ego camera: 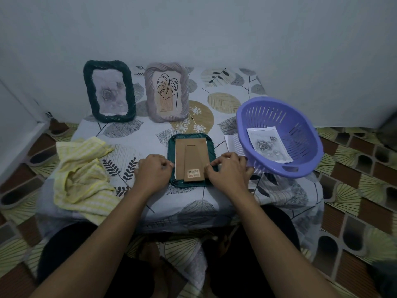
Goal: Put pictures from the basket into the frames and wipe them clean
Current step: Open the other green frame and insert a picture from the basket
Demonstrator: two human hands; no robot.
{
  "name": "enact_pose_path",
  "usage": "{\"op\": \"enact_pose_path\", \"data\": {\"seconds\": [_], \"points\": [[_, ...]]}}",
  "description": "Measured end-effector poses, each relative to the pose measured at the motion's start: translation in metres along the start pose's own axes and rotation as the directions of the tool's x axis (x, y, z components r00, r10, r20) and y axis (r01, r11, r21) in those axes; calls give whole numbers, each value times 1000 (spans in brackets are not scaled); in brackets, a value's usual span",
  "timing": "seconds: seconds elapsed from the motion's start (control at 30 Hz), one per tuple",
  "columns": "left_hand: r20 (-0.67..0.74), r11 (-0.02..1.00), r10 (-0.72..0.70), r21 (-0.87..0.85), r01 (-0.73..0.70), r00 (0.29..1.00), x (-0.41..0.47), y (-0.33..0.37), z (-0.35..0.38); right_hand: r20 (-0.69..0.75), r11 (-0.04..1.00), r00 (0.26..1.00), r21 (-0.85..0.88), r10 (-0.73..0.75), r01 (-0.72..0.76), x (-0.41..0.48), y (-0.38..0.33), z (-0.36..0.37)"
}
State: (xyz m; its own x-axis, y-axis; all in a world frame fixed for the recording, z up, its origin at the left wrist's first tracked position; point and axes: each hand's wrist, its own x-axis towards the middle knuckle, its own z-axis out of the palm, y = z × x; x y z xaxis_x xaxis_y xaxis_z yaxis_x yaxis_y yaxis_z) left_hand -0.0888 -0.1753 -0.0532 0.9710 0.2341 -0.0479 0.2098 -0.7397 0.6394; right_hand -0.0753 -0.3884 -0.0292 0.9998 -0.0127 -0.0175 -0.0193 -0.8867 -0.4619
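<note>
From my end both forearms run straight out over the worktop. The left hand is curled with fingertips pinching the left edge of the teal frame, which lies face down, cardboard back up. The right hand pinches its right edge the same way. One rose picture sits in the purple basket just right of it.

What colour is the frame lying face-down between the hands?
The frame is dark teal, with its brown cardboard back facing up. The head view shows it best.
</note>
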Motion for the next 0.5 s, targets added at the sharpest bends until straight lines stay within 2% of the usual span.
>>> {"op": "enact_pose_path", "data": {"seconds": [0.2,0.33,0.5], "points": [[13,982,-132,-135,132,991,-4,6,1,28,991,999,130,21,-24,-3,-2,0],[-16,989,-130,-73,128,991,-8,11,3,36,984,999,174,38,-44,-3,-4,2],[-32,993,-105,50,106,994,-12,17,2,29,990,999,136,36,-39,-2,-1,4]]}}
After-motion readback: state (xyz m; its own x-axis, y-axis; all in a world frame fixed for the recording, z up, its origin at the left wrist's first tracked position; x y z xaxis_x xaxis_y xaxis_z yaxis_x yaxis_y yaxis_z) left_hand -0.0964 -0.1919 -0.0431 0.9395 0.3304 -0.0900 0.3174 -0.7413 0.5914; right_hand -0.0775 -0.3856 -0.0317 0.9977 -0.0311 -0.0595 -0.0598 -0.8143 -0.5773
